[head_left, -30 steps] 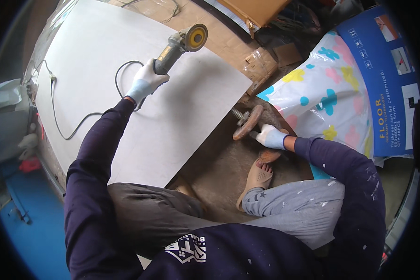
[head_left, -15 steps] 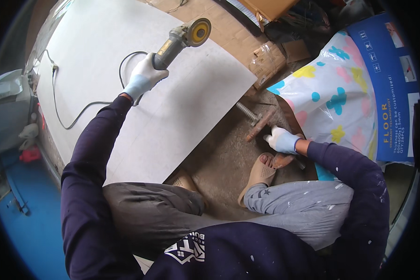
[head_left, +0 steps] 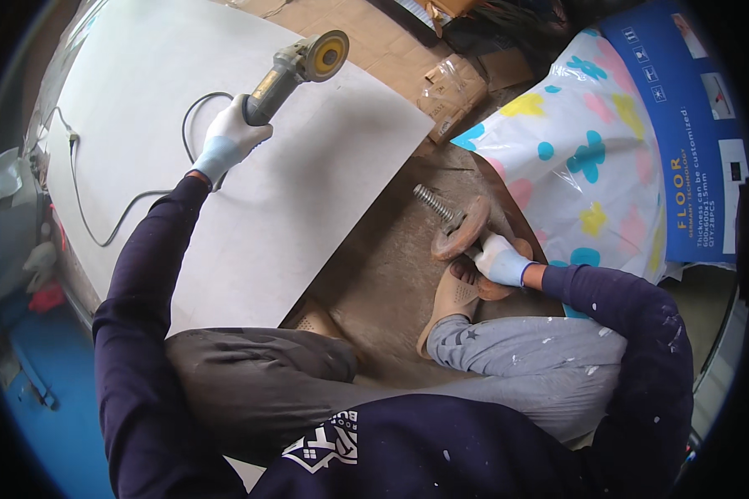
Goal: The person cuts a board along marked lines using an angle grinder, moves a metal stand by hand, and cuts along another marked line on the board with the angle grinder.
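My left hand (head_left: 235, 135), in a white and pale blue work glove, is wrapped round the grey body of an angle grinder (head_left: 275, 88). The tool's yellow-centred disc points up and away from me. Beneath it lies a large white board (head_left: 250, 224). On the right, my gloved right hand (head_left: 501, 259) grips the middle of a rusty dumbbell (head_left: 463, 233) with round reddish-brown plates. Its threaded end (head_left: 433, 202) points toward the board, and the far plate is tilted. The dumbbell is close above my right foot; whether it touches the floor I cannot tell.
A black power cord (head_left: 141, 200) loops over the board. A cardboard box (head_left: 451, 93) stands past its far corner. Flower-printed plastic (head_left: 570, 158) and a blue printed box (head_left: 682, 158) lie at the right. My sandalled right foot (head_left: 451, 303) is near the dumbbell.
My right hand has turned and raised the dumbbell a little, so its far plate shows more of its face. The grinder stays in my left hand; the whole view has shifted slightly.
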`<action>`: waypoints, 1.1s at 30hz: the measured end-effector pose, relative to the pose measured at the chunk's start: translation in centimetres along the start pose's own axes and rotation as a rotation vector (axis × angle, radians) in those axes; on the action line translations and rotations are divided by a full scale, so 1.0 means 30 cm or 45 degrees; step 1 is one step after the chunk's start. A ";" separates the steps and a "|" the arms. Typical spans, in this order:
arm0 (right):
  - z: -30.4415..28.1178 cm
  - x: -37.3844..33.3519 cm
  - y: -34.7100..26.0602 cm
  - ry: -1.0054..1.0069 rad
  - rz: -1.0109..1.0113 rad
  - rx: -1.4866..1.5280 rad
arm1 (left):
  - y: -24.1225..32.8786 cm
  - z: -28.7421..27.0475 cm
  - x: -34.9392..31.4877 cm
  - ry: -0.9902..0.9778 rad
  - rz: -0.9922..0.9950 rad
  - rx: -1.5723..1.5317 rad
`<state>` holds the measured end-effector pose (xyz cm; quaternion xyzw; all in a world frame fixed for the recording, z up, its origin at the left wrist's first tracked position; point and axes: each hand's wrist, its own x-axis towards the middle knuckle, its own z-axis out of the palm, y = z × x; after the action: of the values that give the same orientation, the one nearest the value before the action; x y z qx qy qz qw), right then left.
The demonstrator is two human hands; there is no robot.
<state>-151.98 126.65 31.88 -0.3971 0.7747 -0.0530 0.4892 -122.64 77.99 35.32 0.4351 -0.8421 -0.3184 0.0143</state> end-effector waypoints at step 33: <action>-0.620 -0.523 -0.201 0.055 -0.405 0.062 | -0.471 0.211 0.208 -0.217 -0.480 -0.658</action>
<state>-160.22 127.31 55.54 -0.5017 0.7109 -0.1571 0.4672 -118.17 70.76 20.96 0.5371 -0.6362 -0.5538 -0.0054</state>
